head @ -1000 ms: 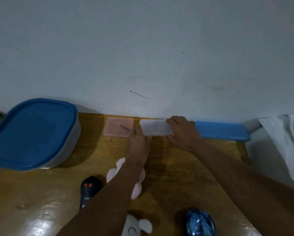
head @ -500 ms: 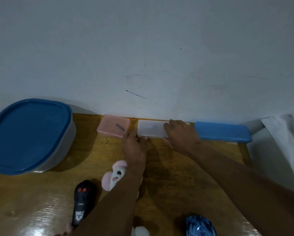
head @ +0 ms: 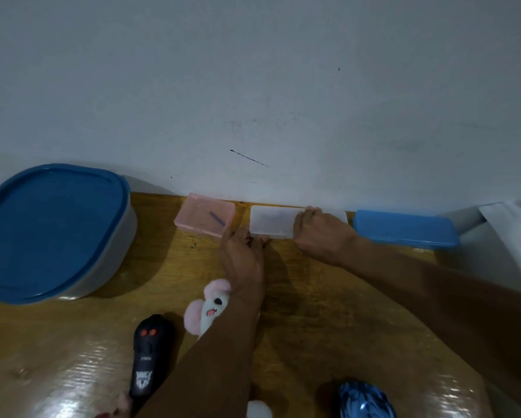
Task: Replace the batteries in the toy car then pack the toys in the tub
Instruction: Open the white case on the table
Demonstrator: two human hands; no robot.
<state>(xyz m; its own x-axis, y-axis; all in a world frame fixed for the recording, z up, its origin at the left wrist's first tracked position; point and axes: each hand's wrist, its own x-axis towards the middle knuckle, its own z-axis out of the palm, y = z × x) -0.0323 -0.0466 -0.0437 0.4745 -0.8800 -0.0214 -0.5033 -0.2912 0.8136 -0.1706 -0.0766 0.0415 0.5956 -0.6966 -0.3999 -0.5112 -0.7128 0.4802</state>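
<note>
Your right hand (head: 322, 233) grips the clear case (head: 271, 223), your left hand (head: 242, 257) pinches its near corner. Pink case (head: 205, 214) sits just left of them

From my feed the tabletop (head: 328, 327) reads as varnished wood, and its near edge is glossy with glare streaks. At the left edge, the tub (head: 114, 257) is cloudy grey plastic under a smooth blue plastic lid (head: 51, 230). Along the far edge I see a translucent pink case (head: 198, 217), a frosted case (head: 271, 223) and an opaque blue case (head: 404, 229), all smooth plastic. The plush toy (head: 211, 309) is fuzzy cloth and the remote (head: 150, 357) is dull black plastic. The toy car (head: 364, 399) looks shiny. The wall (head: 253, 86) is matt and scuffed.
</note>
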